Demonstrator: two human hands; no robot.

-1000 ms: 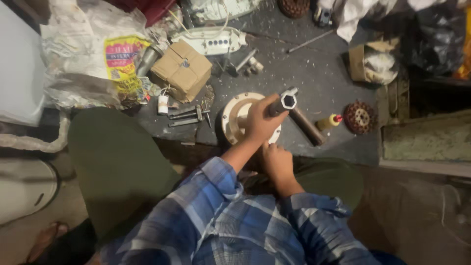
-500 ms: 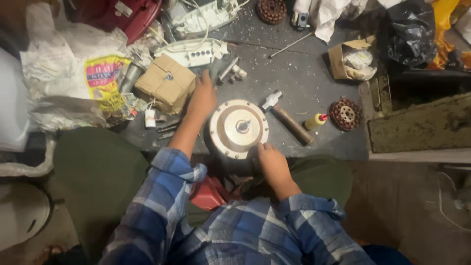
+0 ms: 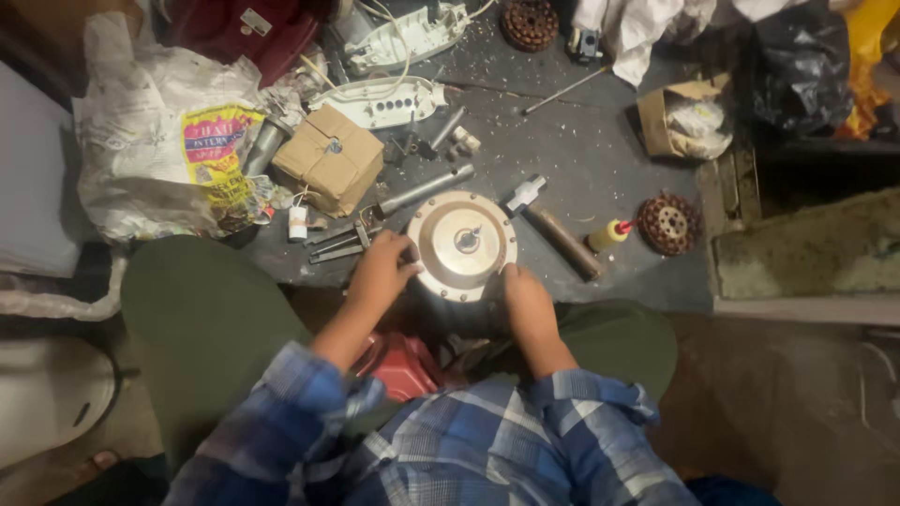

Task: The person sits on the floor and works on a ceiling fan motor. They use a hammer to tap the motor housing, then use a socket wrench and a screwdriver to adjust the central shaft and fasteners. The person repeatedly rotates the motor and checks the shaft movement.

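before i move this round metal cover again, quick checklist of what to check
1. Left hand on the round metal cover rim: ok.
2. Right hand on the opposite rim: ok.
3. Cover lying flat, centre hub up: ok.
4. Hammer clear of the cover: not ok, its head lies close beside the rim.
5. Pliers clear of the left hand: not ok, right next to it.
6. Cover free underneath: cannot tell.

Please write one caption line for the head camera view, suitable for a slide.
Both hands, left hand and right hand, grip a round metal motor cover amid scattered tools on a dark floor.
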